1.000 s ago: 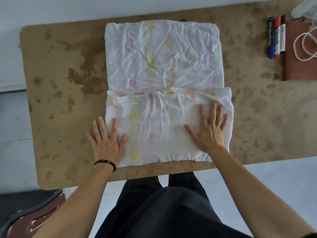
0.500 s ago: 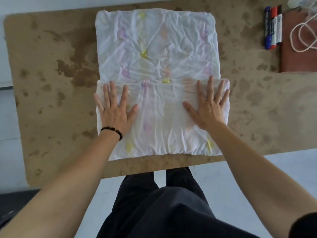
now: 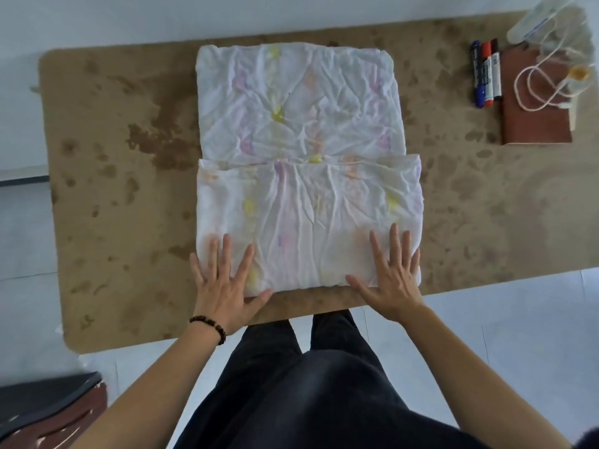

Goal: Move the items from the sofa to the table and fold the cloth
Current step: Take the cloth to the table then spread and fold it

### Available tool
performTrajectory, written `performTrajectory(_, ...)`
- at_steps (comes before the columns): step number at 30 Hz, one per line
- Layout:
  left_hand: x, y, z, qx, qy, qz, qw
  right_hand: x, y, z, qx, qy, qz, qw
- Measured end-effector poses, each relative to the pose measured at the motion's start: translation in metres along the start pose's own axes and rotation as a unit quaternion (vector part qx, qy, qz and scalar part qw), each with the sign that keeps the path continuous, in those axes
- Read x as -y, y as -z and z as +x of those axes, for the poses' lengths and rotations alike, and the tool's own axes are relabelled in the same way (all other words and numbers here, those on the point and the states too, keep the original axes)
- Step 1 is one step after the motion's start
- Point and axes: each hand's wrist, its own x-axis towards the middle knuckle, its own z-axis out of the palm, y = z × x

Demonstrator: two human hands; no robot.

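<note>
A white cloth (image 3: 301, 157) with faint pink and yellow marks lies on the stained brown table (image 3: 113, 189). Its near part is folded up over the rest, the folded edge running across the middle. My left hand (image 3: 223, 283) lies flat with straight, spread fingers on the cloth's near left corner. My right hand (image 3: 393, 280) lies flat the same way on the near right corner. Both palms sit at the cloth's near edge, close to the table's front edge.
At the table's far right lie three markers (image 3: 485, 74), a brown notebook (image 3: 534, 121) with a white cord (image 3: 544, 89) on it, and a clear bottle (image 3: 534, 21). A dark chair (image 3: 48, 413) is at the lower left. My dark trousers fill the bottom centre.
Both flat hands have slid back from the middle of the folded layer to its near edge, smoothing it. The cloth has stayed in place.
</note>
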Motion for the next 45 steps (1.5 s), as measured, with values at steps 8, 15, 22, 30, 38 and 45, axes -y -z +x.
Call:
performTrajectory(8,0.024,0.003,-0.008,-0.015,-0.107,-0.005,0.994,0.004,0.003,-0.015,-0.021,0.003,-0.113,0.993)
performTrajectory(15,0.029,0.017,-0.016,0.017,-0.091,-0.064,0.994,0.027,0.027,-0.033,-0.056,-0.04,-0.112,0.991)
performTrajectory(22,0.025,0.019,-0.079,-0.041,-0.047,-0.111,0.992,0.021,0.009,-0.092,-0.18,0.022,-0.016,0.983)
performTrajectory(30,-0.017,0.008,-0.187,-0.16,0.041,-0.157,0.974,-0.014,-0.015,-0.18,-0.265,0.08,0.042,0.96)
performTrajectory(38,-0.038,0.038,-0.233,-0.207,0.081,-0.13,0.966,-0.035,0.021,-0.205,-0.357,0.152,0.032,0.921)
performTrajectory(45,-0.013,0.103,-0.134,-0.192,0.087,-0.166,0.963,-0.014,0.1,-0.12,-0.233,0.049,-0.003,0.971)
